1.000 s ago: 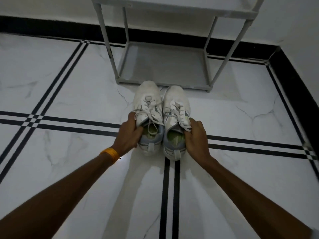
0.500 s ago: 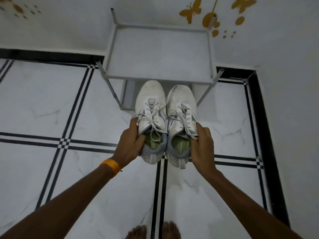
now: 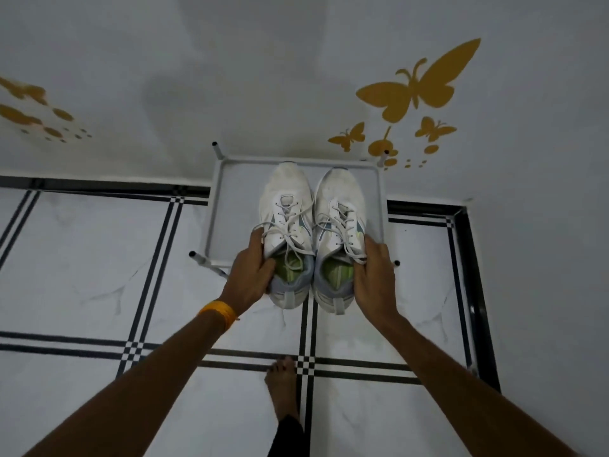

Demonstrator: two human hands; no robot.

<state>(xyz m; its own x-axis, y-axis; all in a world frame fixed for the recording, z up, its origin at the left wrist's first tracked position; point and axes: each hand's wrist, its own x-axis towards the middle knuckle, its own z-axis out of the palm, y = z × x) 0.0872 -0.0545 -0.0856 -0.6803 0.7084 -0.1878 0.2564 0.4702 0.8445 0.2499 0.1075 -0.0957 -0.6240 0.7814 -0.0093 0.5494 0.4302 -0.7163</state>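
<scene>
- Furniture first: the grey shoe rack [image 3: 227, 206] stands against the wall at frame centre, its top shelf lying straight beyond both hands.
- Left sneaker [image 3: 286, 206] and right sneaker [image 3: 341, 206], both white, sit side by side and touching. Their long axes run up the frame, toes over the shelf and heels past its near edge (whether the soles rest on it I cannot tell).
- Left hand [image 3: 252, 272] grips the left sneaker's collar and right hand [image 3: 374, 275] grips the right one's. Both hands are equally near, so a straight push away should seat the pair.

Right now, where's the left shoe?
Head view, centre: the left shoe is gripped at its collar by the left hand, toe over the rack, beside the right shoe.
</scene>
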